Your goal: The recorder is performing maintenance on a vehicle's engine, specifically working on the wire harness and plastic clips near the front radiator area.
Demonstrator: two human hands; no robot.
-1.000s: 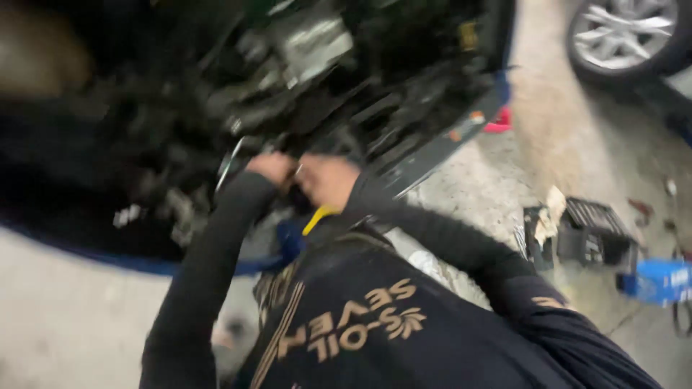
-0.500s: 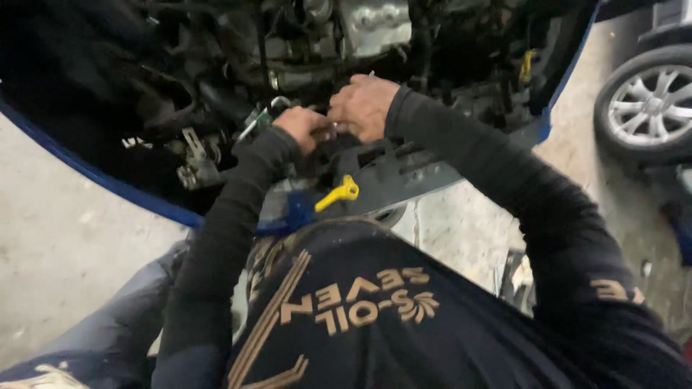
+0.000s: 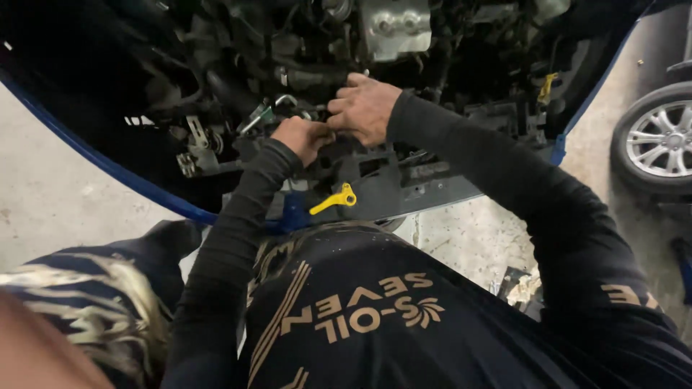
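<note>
In the open engine bay (image 3: 303, 65) of a blue car, both hands meet just above the dark front crossmember (image 3: 404, 180), which serves here as the reference. The left hand (image 3: 303, 137) sits at the upper left edge of the crossmember, fingers curled tight into a near fist around something small; the item itself is hidden and cannot be identified. The right hand (image 3: 364, 108) lies just right of it, touching it, fingers bent and pinched narrow toward the same spot. What they grip between them cannot be told.

A curved metal pipe end (image 3: 277, 104) shows just left of the left hand, above the crossmember. A silver engine casting (image 3: 393, 25) stands well above the crossmember. A yellow dipstick handle (image 3: 333, 200) lies at the crossmember's lower left edge, below both hands and untouched. A wheel with a silver rim (image 3: 659, 144) stands well to the right of the crossmember on the concrete floor (image 3: 58, 209).

Assessment: the work point is cramped and poorly lit. Judged from the hand positions, good practice is to steady the part with one hand while the other works it, keep the wrists clear of the pipe end, and move slowly so that nothing small drops into the bay.
</note>
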